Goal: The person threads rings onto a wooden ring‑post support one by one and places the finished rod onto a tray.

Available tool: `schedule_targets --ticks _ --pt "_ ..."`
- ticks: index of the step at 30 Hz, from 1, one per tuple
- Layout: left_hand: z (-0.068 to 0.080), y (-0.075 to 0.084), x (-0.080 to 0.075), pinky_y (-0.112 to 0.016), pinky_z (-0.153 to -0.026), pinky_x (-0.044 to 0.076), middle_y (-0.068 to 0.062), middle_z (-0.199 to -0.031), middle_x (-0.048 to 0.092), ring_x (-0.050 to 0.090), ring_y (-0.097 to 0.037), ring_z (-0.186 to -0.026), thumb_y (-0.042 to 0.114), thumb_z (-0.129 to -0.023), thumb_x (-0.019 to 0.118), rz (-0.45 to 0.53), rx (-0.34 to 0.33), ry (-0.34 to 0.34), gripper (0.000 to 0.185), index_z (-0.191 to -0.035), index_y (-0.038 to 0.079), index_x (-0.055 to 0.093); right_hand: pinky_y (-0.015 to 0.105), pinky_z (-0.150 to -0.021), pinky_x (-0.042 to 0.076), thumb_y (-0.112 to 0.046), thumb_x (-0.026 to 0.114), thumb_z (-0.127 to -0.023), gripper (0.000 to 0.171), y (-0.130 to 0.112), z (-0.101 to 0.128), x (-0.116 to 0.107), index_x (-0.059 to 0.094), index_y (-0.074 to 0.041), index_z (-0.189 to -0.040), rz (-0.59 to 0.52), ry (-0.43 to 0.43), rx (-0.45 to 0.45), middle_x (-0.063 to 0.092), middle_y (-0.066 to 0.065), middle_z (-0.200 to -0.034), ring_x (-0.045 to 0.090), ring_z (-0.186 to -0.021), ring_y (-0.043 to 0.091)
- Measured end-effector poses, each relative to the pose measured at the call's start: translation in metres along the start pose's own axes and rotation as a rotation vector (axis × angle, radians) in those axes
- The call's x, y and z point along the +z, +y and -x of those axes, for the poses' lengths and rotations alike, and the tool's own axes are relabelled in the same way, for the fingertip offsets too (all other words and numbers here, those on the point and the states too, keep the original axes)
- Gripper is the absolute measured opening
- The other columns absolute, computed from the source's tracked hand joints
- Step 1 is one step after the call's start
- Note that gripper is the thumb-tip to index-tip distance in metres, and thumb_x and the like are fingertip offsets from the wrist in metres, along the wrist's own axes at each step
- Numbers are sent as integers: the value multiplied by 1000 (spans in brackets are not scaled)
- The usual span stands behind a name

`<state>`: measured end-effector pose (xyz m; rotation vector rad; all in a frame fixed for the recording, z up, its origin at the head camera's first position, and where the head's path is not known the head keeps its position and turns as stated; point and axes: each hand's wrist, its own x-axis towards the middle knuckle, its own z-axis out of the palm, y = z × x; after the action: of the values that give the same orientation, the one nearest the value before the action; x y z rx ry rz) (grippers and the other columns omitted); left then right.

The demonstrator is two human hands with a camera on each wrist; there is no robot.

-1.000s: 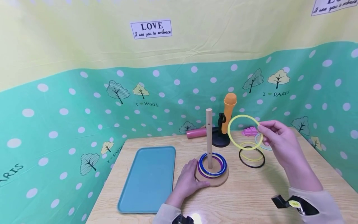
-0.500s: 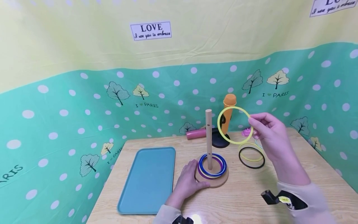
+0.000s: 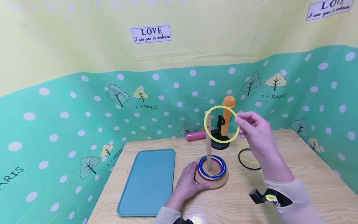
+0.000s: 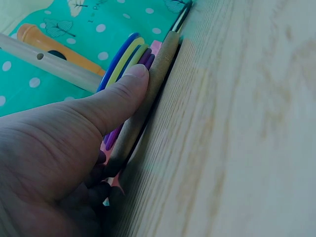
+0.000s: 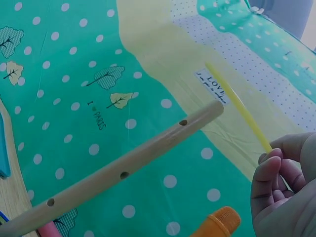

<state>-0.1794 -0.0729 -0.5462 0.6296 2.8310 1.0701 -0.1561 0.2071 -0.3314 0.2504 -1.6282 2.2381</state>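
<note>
Now right hand (image 3: pixel 253 129) pinching yellow ring (image 3: pixel 222 123) by peg (image 3: pixel 208 141), stacked rings (image 3: pixel 211 167) on base

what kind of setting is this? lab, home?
Likely a staged tabletop recording booth, not a lived-in room: a printed polka-dot backdrop wraps a small wooden table holding a ring-stacking peg, loose rings and a tray.

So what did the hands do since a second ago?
The right hand, pinching the yellow ring, carried it left and a little up, from beside the orange microphone to the top of the wooden peg. The left hand stayed pressed against the round base. The rings on the base, those on the table and the blue tray stayed put.
</note>
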Motion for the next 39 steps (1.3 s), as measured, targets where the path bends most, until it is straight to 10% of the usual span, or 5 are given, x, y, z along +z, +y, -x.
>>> schedule_targets --ticks 39 --pt "-2 -2 3 -55 -135 27 -25 -170 44 38 -41 -160 57 -83 96 -53 31 15 120 -168 -5 38 20 -62 56 -16 75 -108 25 79 4 1 69 3 -123 223 19 197 65 -1 -93 56 -73 12"
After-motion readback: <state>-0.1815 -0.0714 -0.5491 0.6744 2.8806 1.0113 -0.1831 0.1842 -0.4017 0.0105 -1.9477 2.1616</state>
